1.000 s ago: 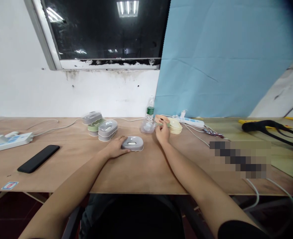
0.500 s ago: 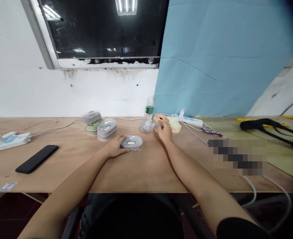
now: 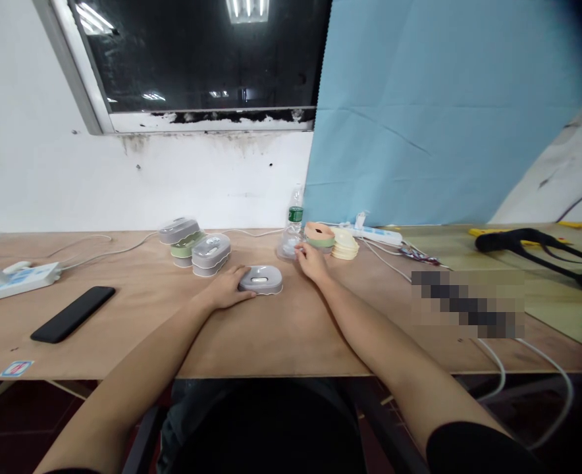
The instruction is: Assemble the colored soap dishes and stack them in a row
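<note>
My left hand (image 3: 228, 288) is wrapped round the left end of a small grey oval box (image 3: 263, 286) with a clear lid, which sits flat on the table. My right hand (image 3: 313, 263) has its fingers pinched at the right edge of the clear plastic lids (image 3: 286, 249); whether one is lifted is hard to see. Just behind that hand are an orange oval ring (image 3: 319, 230), on top of a green piece (image 3: 321, 242), and a stack of cream wavy-edged pieces (image 3: 344, 245).
Stacked grey boxes (image 3: 211, 255) and a green one (image 3: 186, 245) stand left of centre. A clear bottle (image 3: 295, 214) stands by the wall. On the left lie a black phone (image 3: 74, 315) and a power strip (image 3: 22, 282); another strip (image 3: 377, 235) and cables lie right.
My right hand has left the orange ring and come down and left to the clear lids. My left hand stays on the grey box. The view has tilted slightly.
</note>
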Motion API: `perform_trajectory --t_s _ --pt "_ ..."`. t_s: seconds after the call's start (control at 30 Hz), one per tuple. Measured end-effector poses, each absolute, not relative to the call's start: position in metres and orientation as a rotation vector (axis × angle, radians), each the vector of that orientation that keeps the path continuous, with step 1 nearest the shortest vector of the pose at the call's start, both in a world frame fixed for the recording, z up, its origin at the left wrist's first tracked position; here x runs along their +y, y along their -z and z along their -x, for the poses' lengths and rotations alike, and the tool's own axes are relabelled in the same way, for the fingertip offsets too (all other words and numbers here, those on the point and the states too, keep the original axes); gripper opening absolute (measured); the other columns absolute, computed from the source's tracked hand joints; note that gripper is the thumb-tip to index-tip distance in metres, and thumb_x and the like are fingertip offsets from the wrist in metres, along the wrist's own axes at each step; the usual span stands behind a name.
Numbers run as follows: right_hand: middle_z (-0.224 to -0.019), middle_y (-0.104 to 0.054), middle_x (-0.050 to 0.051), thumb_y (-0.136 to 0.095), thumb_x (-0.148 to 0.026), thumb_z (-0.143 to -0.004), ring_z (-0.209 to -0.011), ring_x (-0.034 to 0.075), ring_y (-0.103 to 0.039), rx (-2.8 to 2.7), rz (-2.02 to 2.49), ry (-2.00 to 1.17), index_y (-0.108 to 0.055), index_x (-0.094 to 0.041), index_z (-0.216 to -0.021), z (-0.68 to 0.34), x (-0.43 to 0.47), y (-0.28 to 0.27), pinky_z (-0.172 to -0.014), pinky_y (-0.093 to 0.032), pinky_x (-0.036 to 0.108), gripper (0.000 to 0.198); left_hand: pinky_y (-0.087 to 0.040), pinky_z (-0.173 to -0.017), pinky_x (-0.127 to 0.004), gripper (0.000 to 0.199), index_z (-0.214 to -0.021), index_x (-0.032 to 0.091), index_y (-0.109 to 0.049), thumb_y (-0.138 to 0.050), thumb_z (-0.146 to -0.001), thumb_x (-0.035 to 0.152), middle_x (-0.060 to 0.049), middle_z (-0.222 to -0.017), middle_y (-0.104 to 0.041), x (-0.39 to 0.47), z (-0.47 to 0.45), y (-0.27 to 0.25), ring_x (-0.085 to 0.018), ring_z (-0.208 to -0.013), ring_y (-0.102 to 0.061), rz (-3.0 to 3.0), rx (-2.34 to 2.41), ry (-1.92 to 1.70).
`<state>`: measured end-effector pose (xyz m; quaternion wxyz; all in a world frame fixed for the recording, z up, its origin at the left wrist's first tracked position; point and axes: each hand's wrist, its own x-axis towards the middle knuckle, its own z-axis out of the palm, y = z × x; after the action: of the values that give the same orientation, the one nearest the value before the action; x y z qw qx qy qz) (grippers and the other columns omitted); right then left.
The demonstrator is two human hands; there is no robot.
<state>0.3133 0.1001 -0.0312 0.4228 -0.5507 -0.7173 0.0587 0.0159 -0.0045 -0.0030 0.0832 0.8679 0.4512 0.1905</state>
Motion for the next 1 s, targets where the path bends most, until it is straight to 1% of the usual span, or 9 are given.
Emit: perform_trajectory --t_s 0.17,0.27,0.37,0.53,0.63,0.7,0.8,0.93,1.0 --pt "-0.077 -0.070 0.002 -0.054 -0.030 -0.083 -0.076 0.022 -0.063 -1.737 1.372 -0.153 -0.058 -0.021 -0.106 -0.310 0.097 0.028 -0.074 -0.044 0.033 0.025 -0.036 -0.106 -0.044 0.076 -0.138 0.016 -0.040 -0.057 -0.078 0.059 -0.016 -0.140 -0.043 -0.005 -0.016 0.002 -0.032 -0.126 -0.045 -2.593 1.344 -0.574" --pt "-0.077 -0.069 0.003 -0.057 -0.038 -0.081 -0.074 0.022 -0.062 -1.631 1.371 -0.131 -0.056 -0.021 -0.104 -0.307 0.092 0.024 -0.072 -0.044 0.032 0.029 -0.036 -0.106 -0.044 0.077 -0.138 0.017 -0.039 -0.059 -0.077 0.059 -0.015 -0.140 -0.044 -0.005 -0.017 0.001 -0.032 -0.126 -0.045 -2.582 1.342 -0.570" --pt "-0.081 -0.067 0.004 -0.056 -0.048 -0.081 -0.075 0.021 -0.061 -1.539 1.304 -0.129 -0.053 -0.021 -0.102 -0.299 0.082 0.017 -0.070 -0.045 0.031 0.034 -0.035 -0.106 -0.045 0.087 -0.141 0.016 -0.035 -0.061 -0.073 0.063 -0.017 -0.141 -0.043 -0.006 -0.016 0.001 -0.033 -0.129 -0.042 -2.551 1.346 -0.586" --pt "-0.078 -0.064 0.003 -0.040 -0.058 -0.087 -0.065 0.017 -0.060 -1.547 1.083 -0.358 -0.049 -0.022 -0.109 -0.271 0.049 0.005 -0.064 -0.046 0.028 0.043 -0.031 -0.109 -0.044 0.101 -0.149 0.010 -0.011 -0.054 -0.078 0.066 -0.021 -0.148 -0.033 -0.005 -0.017 0.003 -0.032 -0.135 -0.036 -2.460 1.385 -0.743" --pt "-0.071 -0.063 0.002 -0.035 -0.062 -0.088 -0.056 0.016 -0.057 -1.612 0.993 -0.540 -0.050 -0.022 -0.110 -0.253 0.028 0.000 -0.057 -0.045 0.027 0.048 -0.031 -0.110 -0.041 0.101 -0.149 0.010 0.006 -0.051 -0.083 0.060 -0.020 -0.146 -0.037 -0.006 -0.019 0.001 -0.029 -0.135 -0.037 -2.414 1.344 -0.911" --pt "-0.067 -0.061 0.002 -0.036 -0.062 -0.087 -0.057 0.016 -0.057 -1.650 0.975 -0.577 -0.053 -0.022 -0.102 -0.246 0.019 -0.002 -0.056 -0.044 0.026 0.046 -0.032 -0.110 -0.040 0.097 -0.149 0.012 0.013 -0.048 -0.087 0.056 -0.017 -0.144 -0.041 -0.007 -0.019 -0.001 -0.026 -0.133 -0.041 -2.380 1.318 -1.044" --pt "-0.061 -0.059 0.001 -0.043 -0.061 -0.085 -0.057 0.015 -0.056 -1.682 0.979 -0.554 -0.054 -0.021 -0.078 -0.243 0.015 -0.004 -0.056 -0.043 0.025 0.042 -0.032 -0.109 -0.041 0.091 -0.149 0.014 0.015 -0.045 -0.090 0.051 -0.015 -0.142 -0.044 -0.006 -0.017 -0.004 -0.026 -0.130 -0.043 -2.335 1.355 -1.167" --pt "-0.049 -0.054 -0.001 -0.048 -0.058 -0.083 -0.049 0.013 -0.051 -1.742 1.074 -0.623 -0.050 -0.020 -0.057 -0.247 0.021 -0.005 -0.051 -0.038 0.024 0.046 -0.031 -0.109 -0.043 0.092 -0.150 0.012 0.005 -0.048 -0.088 0.054 -0.019 -0.148 -0.035 -0.002 -0.014 -0.002 -0.030 -0.134 -0.037 -2.356 1.429 -1.105" --pt "-0.043 -0.051 -0.001 -0.047 -0.055 -0.084 -0.045 0.013 -0.049 -1.763 1.166 -0.701 -0.051 -0.020 -0.053 -0.248 0.023 -0.007 -0.048 -0.036 0.024 0.047 -0.031 -0.109 -0.043 0.096 -0.150 0.010 0.000 -0.053 -0.084 0.057 -0.019 -0.146 -0.037 -0.001 -0.013 0.000 -0.030 -0.133 -0.038 -2.383 1.422 -1.040"
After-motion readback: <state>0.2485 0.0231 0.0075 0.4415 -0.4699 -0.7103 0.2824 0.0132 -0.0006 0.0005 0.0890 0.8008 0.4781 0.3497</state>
